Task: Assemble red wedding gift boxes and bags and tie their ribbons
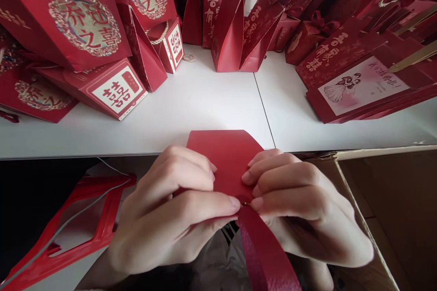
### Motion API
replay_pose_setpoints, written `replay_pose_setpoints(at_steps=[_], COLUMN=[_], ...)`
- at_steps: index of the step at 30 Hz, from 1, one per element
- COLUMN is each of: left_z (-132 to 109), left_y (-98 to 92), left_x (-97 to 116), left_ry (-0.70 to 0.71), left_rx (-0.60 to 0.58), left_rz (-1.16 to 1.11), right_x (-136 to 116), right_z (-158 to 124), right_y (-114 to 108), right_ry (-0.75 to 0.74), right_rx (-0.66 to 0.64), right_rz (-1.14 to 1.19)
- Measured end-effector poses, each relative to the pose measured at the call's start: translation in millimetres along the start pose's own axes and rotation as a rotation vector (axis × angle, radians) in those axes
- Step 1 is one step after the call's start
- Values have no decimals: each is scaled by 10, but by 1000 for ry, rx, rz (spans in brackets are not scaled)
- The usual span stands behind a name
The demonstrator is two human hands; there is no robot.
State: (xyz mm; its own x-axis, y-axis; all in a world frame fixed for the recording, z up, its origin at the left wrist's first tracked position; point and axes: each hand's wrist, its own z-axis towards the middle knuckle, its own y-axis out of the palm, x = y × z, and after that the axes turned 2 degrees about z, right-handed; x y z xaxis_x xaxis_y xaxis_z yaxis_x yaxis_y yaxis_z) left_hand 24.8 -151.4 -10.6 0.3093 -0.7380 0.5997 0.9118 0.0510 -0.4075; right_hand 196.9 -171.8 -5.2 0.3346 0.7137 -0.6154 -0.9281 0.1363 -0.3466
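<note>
Between my two hands is a red paper gift box [225, 154], its plain red panel facing up over the table's front edge. My left hand [177, 209] grips the box from the left, thumb and forefinger pinched at its near end. On the other side my right hand [300, 200] has its fingers curled over the panel, their tips pinching close to a small gold-coloured spot at that end. From there a dark red ribbon [268, 254] hangs down toward me. The undersides of the box and the thumb of my right hand are mostly hidden.
Several red gift boxes [116, 93] with gold and white labels crowd the left of the white table [211, 100]. More red gift bags [228, 41] stand at the back and right. A cardboard box [382, 191] is below right, a red plastic stool [105, 218] below left.
</note>
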Motion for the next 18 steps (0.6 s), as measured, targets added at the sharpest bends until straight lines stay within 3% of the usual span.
replay_pose_setpoints(at_steps=[4,8,10,18], left_z=[-43,-44,-10,79], left_y=[-19,-66,-69,-26], left_x=[31,29,32,61], left_ry=[-27,-19,-35,-39], left_rx=[-8,-76,-55,-40], left_rz=[1,5,-18,-33], right_x=[-71,-150,-164,-125], right_z=[11,33,16,-57], right_y=[-39,-122,-147,-118], right_ry=[27,147,186,83], right_rx=[-50,-136,-152,-136], right_rz=[-17,2,-16,-124])
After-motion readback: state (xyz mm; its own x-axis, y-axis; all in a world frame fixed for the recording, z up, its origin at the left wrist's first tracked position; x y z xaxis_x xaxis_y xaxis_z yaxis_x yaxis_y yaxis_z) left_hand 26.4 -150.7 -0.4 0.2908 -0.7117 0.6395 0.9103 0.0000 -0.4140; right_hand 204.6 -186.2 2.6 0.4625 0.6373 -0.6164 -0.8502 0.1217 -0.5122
